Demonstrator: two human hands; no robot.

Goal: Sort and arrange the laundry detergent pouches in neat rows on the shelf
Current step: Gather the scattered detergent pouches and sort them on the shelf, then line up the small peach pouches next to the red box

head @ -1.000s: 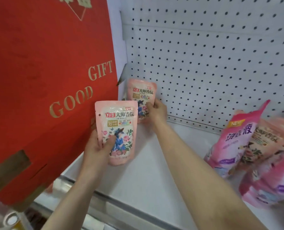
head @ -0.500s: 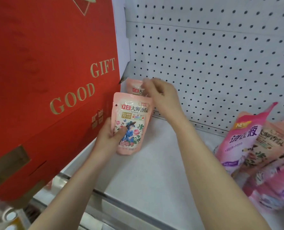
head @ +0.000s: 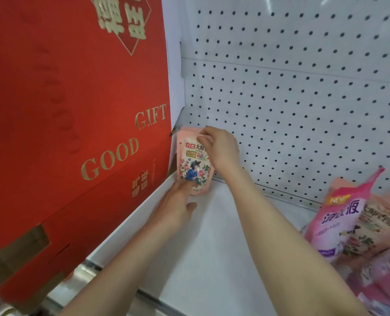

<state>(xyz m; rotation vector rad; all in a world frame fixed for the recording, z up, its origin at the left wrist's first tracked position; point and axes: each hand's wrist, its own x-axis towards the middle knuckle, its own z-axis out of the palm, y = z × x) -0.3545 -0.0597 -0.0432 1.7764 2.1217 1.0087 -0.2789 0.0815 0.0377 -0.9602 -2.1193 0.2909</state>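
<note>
right hand grip pinching pouch top, left hand flat at base (tight beside red box)

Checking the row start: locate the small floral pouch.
Head view: small floral pouch in the back left corner of the shelf, beside the red gift box, right hand on top, left hand below.

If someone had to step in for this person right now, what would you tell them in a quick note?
Right hand: grips the top of the small pink pouch, upright at the back left of the shelf, beside the red gift box.
Left hand: straight fingers touch the pouch's bottom.
Done: this pouch nearly placed; whether another stands behind it, I cannot tell.
To do: the pile of pouches heaped on the right of the shelf needs lining up in rows.
</note>
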